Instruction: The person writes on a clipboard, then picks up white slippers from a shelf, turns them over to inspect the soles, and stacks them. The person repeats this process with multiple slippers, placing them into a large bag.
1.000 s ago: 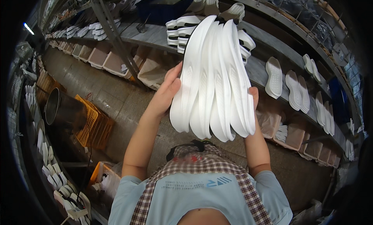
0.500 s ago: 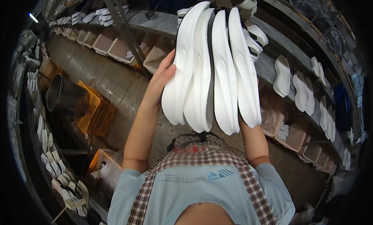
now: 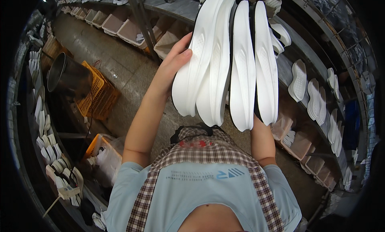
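Observation:
Several white shoe soles (image 3: 242, 67) stand side by side in a row, lifted in front of my chest. Dark edges show between some of them. My left hand (image 3: 176, 57) presses on the row's left side, its thumb lying on the outermost sole and its fingers wrapped behind. On the right, my forearm reaches up under the row's right end. The soles cover my right hand itself, so its fingers are hidden; the row is held up between both arms.
Behind the row runs a grey shelf (image 3: 182, 10) with more white soles (image 3: 297, 80) along it at the right. Pinkish bins (image 3: 130, 31) line up beneath. At left are a dark metal bucket (image 3: 66, 76), yellow crates (image 3: 96, 93) and a rack of soles (image 3: 50, 151).
The held soles sit slightly higher and further right in the picture, my left hand moving along with them. The surroundings have shifted as the view turned. The hold looks the same.

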Motion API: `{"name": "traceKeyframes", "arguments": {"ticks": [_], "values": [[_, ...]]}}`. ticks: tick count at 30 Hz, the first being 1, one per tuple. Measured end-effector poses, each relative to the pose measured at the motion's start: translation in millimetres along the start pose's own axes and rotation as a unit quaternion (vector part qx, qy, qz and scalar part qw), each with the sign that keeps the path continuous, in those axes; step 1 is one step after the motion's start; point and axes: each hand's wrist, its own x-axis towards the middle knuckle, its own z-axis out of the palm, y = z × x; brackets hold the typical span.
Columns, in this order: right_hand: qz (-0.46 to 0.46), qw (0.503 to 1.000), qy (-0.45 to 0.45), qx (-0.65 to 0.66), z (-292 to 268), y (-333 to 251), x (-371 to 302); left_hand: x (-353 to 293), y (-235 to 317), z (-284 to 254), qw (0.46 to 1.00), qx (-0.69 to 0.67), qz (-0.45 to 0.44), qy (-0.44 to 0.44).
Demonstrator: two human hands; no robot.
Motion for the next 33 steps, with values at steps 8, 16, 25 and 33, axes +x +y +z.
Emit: {"name": "traceKeyframes", "arguments": {"ticks": [8,16,25,33], "values": [[0.044,0.986,0.136,0.08,8,-15,-4,-6,3,8,1.0,-0.012,0.0,0.009],[0.016,0.998,0.03,0.047,-8,-5,-1,-7,5,23,1.0,0.007,-0.017,-0.011],[0.018,0.998,0.035,0.057,-36,-19,-9,13,-16,33,0.998,0.062,-0.002,-0.03],[0.019,0.992,0.021,0.124,-78,-39,-39,14,-56,59,0.968,0.208,0.062,-0.124]]}}
